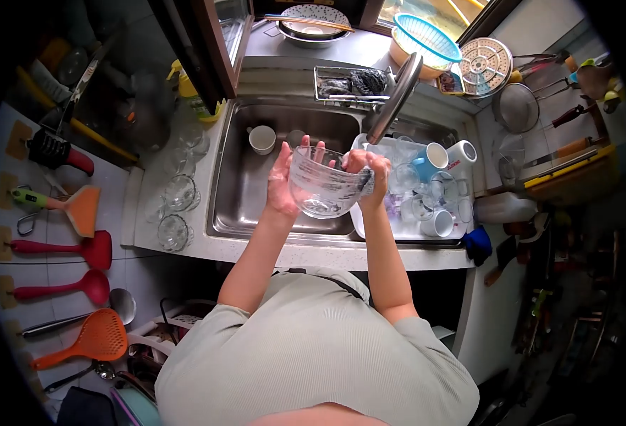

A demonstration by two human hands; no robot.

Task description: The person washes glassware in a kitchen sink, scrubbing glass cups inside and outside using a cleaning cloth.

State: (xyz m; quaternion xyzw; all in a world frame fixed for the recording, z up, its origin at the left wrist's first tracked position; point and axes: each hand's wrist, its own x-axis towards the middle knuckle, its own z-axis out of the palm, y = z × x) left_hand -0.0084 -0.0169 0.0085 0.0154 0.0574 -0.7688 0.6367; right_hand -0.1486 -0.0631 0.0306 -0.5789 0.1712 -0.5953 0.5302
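Observation:
A clear glass bowl, streaked with whitish suds, is held up over the steel sink. My left hand supports its left side, with the fingers behind the rim. On the right side my right hand is closed around the rim, pressing what looks like a mesh cloth against the glass. The faucet hangs just above my right hand. A white mug stands in the sink behind my left hand, with a small glass beside it.
Right of the sink, a white tray holds mugs and several glasses. More glasses line the left counter. A wire rack with dark scrubbers sits behind the sink. Utensils, including an orange skimmer, hang at both sides.

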